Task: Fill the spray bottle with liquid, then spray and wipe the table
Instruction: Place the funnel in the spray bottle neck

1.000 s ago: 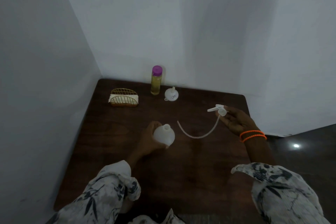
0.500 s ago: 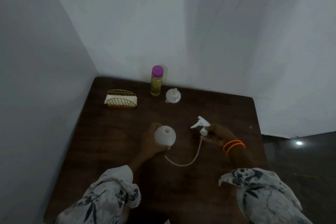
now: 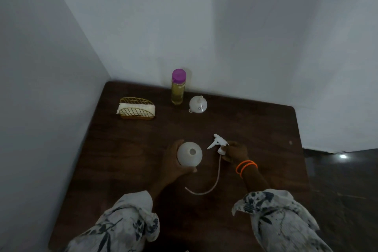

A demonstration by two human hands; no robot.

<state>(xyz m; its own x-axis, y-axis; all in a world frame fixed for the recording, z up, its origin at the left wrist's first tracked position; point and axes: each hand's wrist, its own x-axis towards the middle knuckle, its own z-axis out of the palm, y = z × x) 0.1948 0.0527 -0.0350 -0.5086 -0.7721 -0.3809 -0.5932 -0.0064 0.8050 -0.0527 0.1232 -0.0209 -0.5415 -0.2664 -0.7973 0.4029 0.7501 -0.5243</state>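
A white spray bottle body [image 3: 189, 154] stands upright in the middle of the dark wooden table [image 3: 255, 125], its neck hole uncovered. My left hand [image 3: 173, 161] grips its side. Just to its right, my right hand [image 3: 235, 152] holds the detached white trigger sprayer head [image 3: 218, 143] low over the table. Its long dip tube [image 3: 212, 186] curves toward me across the wood. At the back stands a clear bottle of yellow liquid [image 3: 178, 88] with a purple cap, and a white funnel [image 3: 198, 104] lies beside it.
A gold wire holder with a folded white cloth [image 3: 136, 108] sits at the back left. White walls close the table's left and back sides. The table's right edge drops to a dark floor [image 3: 343, 180].
My right hand brought the sprayer head down and left, from raised at the right to beside the bottle. The tube now trails toward me. My left hand stayed on the bottle.
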